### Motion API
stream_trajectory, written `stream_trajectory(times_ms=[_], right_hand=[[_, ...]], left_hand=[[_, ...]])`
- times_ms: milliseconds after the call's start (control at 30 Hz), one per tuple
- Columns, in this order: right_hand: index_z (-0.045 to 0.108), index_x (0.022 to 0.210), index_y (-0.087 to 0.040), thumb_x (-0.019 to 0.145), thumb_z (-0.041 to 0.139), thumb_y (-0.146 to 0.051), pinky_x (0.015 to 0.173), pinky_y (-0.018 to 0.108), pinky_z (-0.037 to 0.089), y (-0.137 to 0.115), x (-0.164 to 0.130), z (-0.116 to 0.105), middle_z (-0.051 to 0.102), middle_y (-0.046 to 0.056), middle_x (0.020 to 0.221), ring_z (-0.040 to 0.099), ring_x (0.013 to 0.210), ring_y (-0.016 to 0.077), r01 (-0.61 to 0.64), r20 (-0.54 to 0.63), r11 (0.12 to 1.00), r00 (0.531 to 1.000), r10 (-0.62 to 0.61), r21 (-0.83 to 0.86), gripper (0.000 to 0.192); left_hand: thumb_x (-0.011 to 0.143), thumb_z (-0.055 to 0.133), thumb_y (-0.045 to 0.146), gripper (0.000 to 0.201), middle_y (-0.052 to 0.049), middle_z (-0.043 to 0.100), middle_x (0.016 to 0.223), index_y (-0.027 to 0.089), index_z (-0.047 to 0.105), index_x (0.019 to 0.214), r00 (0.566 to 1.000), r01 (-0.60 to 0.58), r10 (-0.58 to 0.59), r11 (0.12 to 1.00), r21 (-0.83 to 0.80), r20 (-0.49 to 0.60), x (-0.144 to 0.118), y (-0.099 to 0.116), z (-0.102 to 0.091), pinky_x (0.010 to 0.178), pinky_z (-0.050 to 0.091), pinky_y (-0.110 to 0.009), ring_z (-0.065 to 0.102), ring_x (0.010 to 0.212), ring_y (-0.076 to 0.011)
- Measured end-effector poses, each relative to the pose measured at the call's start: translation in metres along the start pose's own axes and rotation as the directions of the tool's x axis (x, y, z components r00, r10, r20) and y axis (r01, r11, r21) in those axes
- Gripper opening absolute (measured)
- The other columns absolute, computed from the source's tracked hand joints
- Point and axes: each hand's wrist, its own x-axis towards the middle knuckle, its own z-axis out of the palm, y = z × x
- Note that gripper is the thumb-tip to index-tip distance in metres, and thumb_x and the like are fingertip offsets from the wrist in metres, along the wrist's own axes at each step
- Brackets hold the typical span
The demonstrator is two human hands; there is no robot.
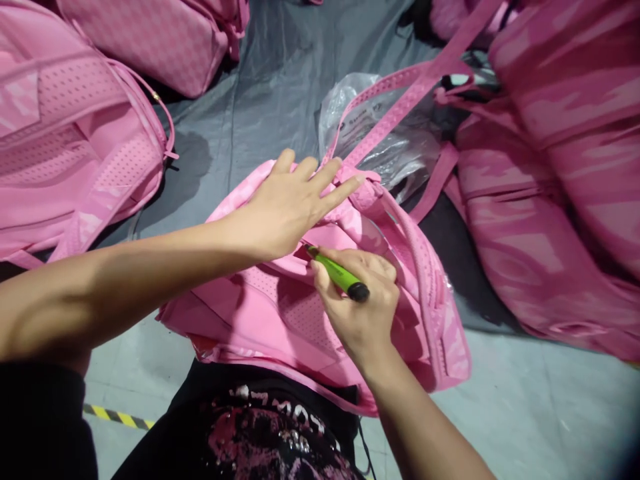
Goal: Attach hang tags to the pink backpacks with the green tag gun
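A pink backpack [260, 320] lies in front of me, its strap side facing up and its near edge against my body. Across its upper part my left hand [295, 200] rests flat, palm down, fingers spread over the pink fabric. My right hand [367, 300] grips a bright green marker [340, 272] with a black end. The marker's tip points at the fabric just below my left palm; whether it touches is hard to see. Pink straps [395, 117] stretch from the bag toward the upper right.
Other pink backpacks lie at the left [135, 160], the upper left [145, 40] and the right [565, 180]. A crumpled clear plastic bag [360, 100] sits behind mine on the grey sheet [280, 87]. Yellow-black tape [120, 417] marks the pale floor.
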Motion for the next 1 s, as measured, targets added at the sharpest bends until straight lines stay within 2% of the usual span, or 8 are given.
stream_trajectory(times_ms=[167, 267, 433, 533, 633, 833, 1000], right_hand=[[0.071, 0.096, -0.024, 0.089, 0.068, -0.03, 0.089, 0.047, 0.045, -0.003, -0.004, 0.007, 0.075, 0.004, 0.087, 0.069, 0.084, 0.0248, -0.008, -0.053, 1.0, 0.999, 0.008, -0.016, 0.01], [0.071, 0.095, -0.024, 0.089, 0.068, -0.03, 0.088, 0.045, 0.046, -0.004, -0.005, 0.01, 0.075, 0.005, 0.088, 0.069, 0.085, 0.0246, -0.03, -0.087, 1.0, 0.996, 0.03, 0.009, 0.009], [0.071, 0.093, -0.022, 0.086, 0.07, -0.028, 0.086, 0.04, 0.046, -0.005, -0.006, 0.014, 0.075, 0.002, 0.084, 0.069, 0.081, 0.0208, 0.019, -0.152, 0.997, 0.988, -0.03, -0.069, 0.009], [0.071, 0.092, -0.021, 0.087, 0.069, -0.028, 0.085, 0.038, 0.046, -0.006, -0.005, 0.014, 0.076, 0.001, 0.085, 0.069, 0.082, 0.0195, 0.009, -0.143, 1.0, 0.99, -0.012, -0.022, 0.009], [0.072, 0.09, -0.021, 0.087, 0.069, -0.028, 0.085, 0.038, 0.046, -0.005, -0.005, 0.013, 0.075, 0.001, 0.084, 0.069, 0.081, 0.0195, 0.002, -0.151, 0.997, 0.988, -0.013, -0.071, 0.008], [0.072, 0.091, -0.021, 0.087, 0.069, -0.028, 0.085, 0.038, 0.047, -0.005, -0.005, 0.013, 0.075, 0.002, 0.085, 0.069, 0.081, 0.0194, -0.002, -0.155, 0.999, 0.988, -0.004, -0.037, 0.008], [0.071, 0.094, -0.021, 0.088, 0.068, -0.029, 0.089, 0.039, 0.046, -0.005, -0.006, 0.015, 0.076, 0.002, 0.088, 0.069, 0.085, 0.0198, 0.005, -0.129, 1.0, 0.992, -0.004, 0.006, 0.011]], left_hand=[[0.09, 0.049, 0.017, 0.074, -0.017, 0.029, 0.16, 0.019, 0.018, 0.158, 1.0, 0.01, -0.01, 1.0, -0.005, 0.011, 0.0, 0.001, 0.002, 0.107, 0.032, -0.053, 0.043, 0.132, -0.0362], [0.09, 0.05, 0.019, 0.072, -0.013, 0.031, 0.159, 0.022, 0.021, 0.157, 1.0, 0.027, -0.028, 0.998, -0.059, -0.004, 0.0, 0.001, 0.002, 0.109, 0.03, -0.053, 0.042, 0.133, -0.0359], [0.089, 0.054, 0.019, 0.076, -0.012, 0.029, 0.16, 0.023, 0.021, 0.157, 0.999, 0.032, -0.03, 0.994, -0.107, 0.011, -0.001, 0.001, 0.0, 0.109, 0.027, -0.052, 0.041, 0.133, -0.0353], [0.089, 0.054, 0.02, 0.076, -0.013, 0.029, 0.16, 0.023, 0.02, 0.157, 0.999, 0.037, -0.035, 0.994, -0.101, 0.026, -0.001, 0.001, -0.002, 0.109, 0.027, -0.052, 0.04, 0.133, -0.0359], [0.089, 0.052, 0.02, 0.076, -0.012, 0.028, 0.161, 0.024, 0.019, 0.157, 0.999, 0.032, -0.029, 0.994, -0.107, 0.028, -0.001, 0.0, -0.002, 0.109, 0.026, -0.052, 0.039, 0.134, -0.0364], [0.091, 0.048, 0.016, 0.074, -0.014, 0.03, 0.16, 0.022, 0.017, 0.158, 0.999, 0.027, -0.024, 0.996, -0.085, 0.035, -0.001, 0.001, -0.003, 0.108, 0.026, -0.05, 0.039, 0.135, -0.0352], [0.09, 0.052, 0.019, 0.076, -0.014, 0.028, 0.16, 0.023, 0.016, 0.157, 0.999, 0.034, -0.031, 0.996, -0.078, 0.039, -0.001, 0.001, -0.003, 0.108, 0.025, -0.051, 0.038, 0.135, -0.0365]])
